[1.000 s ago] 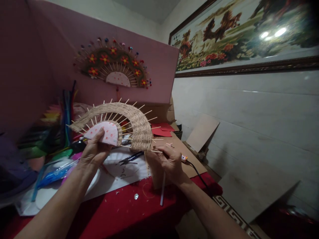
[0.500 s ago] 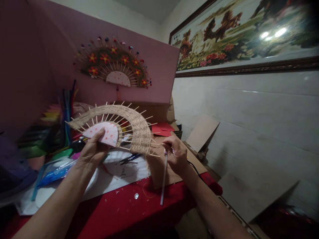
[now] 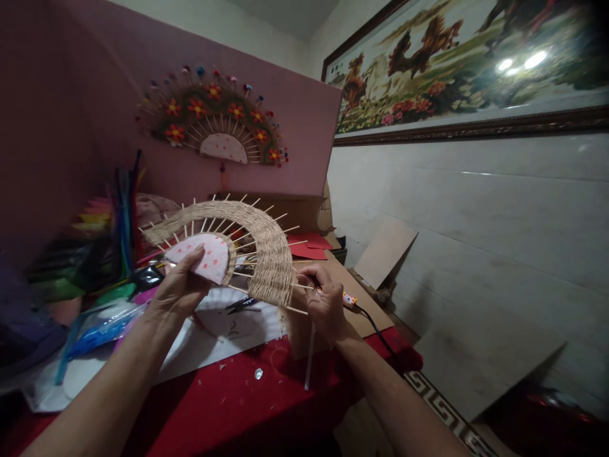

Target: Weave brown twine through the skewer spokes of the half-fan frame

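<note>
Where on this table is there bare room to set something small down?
The widest patch is the red cloth at the near side, bordered behind by white paper, though scraps and a round shiny piece lie there. Some cardboard shows between red sheets and right hand. The left side, around a plastic bag, is crowded.

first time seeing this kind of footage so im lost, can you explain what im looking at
There is no machine here: these are a person's bare hands, seen from one camera worn on the head, looking forward and down. The left hand holds a woven fan by its spotted half-round base. The right hand is at the fan's stick ends; what it pinches is unclear. On the red cloth lie a white sheet and a shiny disc. A flowered fan is against the pink board behind.
</note>
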`<state>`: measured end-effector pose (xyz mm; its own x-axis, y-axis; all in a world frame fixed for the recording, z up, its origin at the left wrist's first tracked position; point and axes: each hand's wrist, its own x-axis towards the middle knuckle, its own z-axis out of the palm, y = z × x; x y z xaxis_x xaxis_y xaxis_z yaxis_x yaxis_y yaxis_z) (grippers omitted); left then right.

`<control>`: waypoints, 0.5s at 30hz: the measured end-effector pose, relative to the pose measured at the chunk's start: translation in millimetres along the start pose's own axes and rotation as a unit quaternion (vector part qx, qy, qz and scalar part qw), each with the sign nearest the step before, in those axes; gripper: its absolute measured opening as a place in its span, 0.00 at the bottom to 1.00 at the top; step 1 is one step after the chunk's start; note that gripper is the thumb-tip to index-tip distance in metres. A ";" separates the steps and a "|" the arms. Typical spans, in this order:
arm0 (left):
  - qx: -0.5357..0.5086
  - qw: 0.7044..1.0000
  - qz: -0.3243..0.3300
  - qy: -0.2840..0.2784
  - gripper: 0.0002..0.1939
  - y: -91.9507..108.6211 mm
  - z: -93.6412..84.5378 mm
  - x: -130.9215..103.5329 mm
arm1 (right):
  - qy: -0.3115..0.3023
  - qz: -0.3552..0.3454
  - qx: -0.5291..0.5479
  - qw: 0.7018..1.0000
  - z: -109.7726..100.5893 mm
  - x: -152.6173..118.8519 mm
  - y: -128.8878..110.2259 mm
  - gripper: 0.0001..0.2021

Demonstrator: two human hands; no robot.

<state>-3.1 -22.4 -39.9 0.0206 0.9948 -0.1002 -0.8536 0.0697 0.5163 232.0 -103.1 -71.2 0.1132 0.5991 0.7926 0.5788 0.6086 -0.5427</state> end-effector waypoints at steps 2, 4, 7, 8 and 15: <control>0.019 0.999 0.029 -0.018 0.16 -0.1 -0.7 1.5 | 0.012 0.001 -0.002 1.000 2.4 -0.2 0.2 0.04; 0.030 0.998 0.045 -0.021 0.15 -0.4 -1.4 3.4 | 0.015 0.003 0.005 1.000 4.9 -0.6 0.3 0.04; 0.032 0.998 0.044 -0.011 0.15 -0.6 -2.1 5.2 | 0.009 0.015 0.028 0.999 8.5 -1.2 0.2 0.05; 0.033 0.998 0.046 -0.007 0.16 -0.6 -2.1 5.3 | 0.009 0.020 0.032 0.999 9.4 -1.3 0.3 0.05; 0.036 0.999 0.032 -0.009 0.16 0.4 -0.1 1.7 | 0.000 0.045 0.083 0.996 10.1 2.1 1.8 0.05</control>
<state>-3.4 -20.7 -39.9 -0.0221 0.9985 -0.0503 -0.8140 0.0113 0.5808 225.1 -95.5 -73.4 0.1581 0.6553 0.7386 0.4254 0.6299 -0.6498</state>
